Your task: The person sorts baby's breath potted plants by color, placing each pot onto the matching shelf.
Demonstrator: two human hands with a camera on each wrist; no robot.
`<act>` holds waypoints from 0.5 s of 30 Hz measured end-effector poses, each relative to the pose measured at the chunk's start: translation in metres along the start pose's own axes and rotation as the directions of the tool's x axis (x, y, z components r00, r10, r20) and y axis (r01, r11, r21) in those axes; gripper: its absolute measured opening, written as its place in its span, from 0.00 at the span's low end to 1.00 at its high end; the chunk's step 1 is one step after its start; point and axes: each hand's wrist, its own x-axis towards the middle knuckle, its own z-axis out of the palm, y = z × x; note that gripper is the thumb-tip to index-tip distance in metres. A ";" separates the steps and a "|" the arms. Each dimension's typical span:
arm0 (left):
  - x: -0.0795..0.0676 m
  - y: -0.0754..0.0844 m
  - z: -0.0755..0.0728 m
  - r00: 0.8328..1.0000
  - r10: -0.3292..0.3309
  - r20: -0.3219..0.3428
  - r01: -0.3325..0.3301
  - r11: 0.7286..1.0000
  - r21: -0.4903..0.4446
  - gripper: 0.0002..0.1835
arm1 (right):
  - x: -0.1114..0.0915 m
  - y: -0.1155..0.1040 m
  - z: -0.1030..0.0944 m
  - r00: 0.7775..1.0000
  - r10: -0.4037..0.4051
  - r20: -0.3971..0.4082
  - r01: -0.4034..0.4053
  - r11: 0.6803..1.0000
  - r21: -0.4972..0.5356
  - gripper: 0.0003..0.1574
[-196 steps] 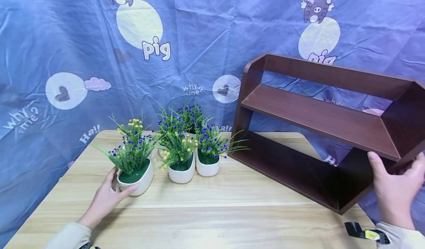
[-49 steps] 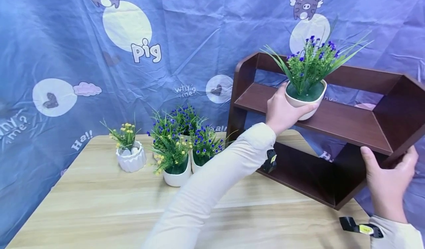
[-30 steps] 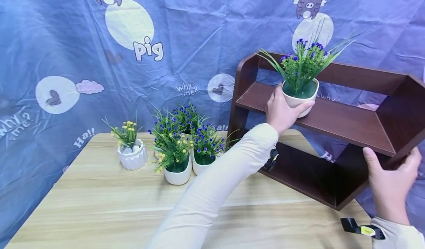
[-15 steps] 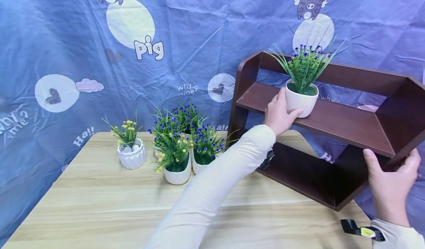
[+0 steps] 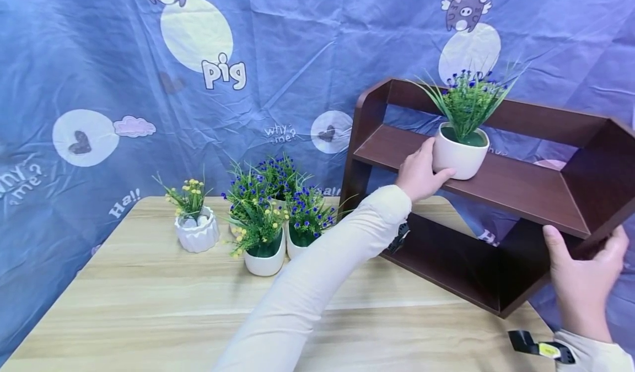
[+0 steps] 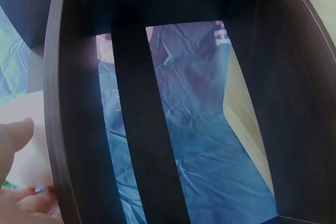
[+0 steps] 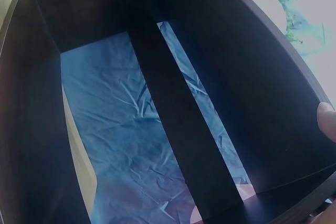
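Observation:
A potted artificial plant with blue-purple flowers and long grass blades (image 5: 461, 154) stands at the front of the upper board of a dark brown two-tier shelf (image 5: 516, 184). My left hand (image 5: 420, 171) holds its white pot, thumb in front and fingers round the left side. In the left wrist view part of the white pot (image 6: 34, 153) shows beside the thumb. My right hand (image 5: 585, 278) grips the shelf's right side, thumb on the front edge and fingers behind. The shelf stands at an angle on the wooden table, its right end toward me.
At the table's back left is a ridged white pot with yellow flowers (image 5: 197, 230). Several more white-potted plants cluster in the middle, including a yellow-flowered one (image 5: 264, 259) in front. A blue printed cloth (image 5: 278, 47) hangs behind. The shelf's lower board (image 5: 446, 267) bears nothing visible.
My left hand has carried the blue-flowered plant from the table's left to the upper shelf board. Lately the pot has come more upright and shifted slightly right. My right hand keeps its hold.

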 end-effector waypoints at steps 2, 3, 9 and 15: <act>0.001 0.002 0.001 0.999 0.027 0.048 -0.027 0.999 0.017 0.39 | 0.000 0.000 -0.001 1.000 0.002 -0.003 -0.002 1.000 -0.013 0.44; 0.001 0.002 0.002 0.997 0.037 0.072 -0.040 0.999 0.034 0.40 | 0.000 0.001 -0.001 1.000 0.001 -0.004 -0.002 1.000 -0.029 0.44; 0.000 0.006 0.008 0.982 -0.007 0.189 -0.018 0.991 0.132 0.46 | 0.000 0.002 -0.001 1.000 -0.004 -0.002 0.004 0.998 -0.066 0.44; 0.000 0.006 0.011 0.980 -0.024 0.199 -0.002 0.992 0.130 0.46 | 0.000 0.001 -0.001 1.000 -0.017 -0.002 0.017 0.998 -0.069 0.44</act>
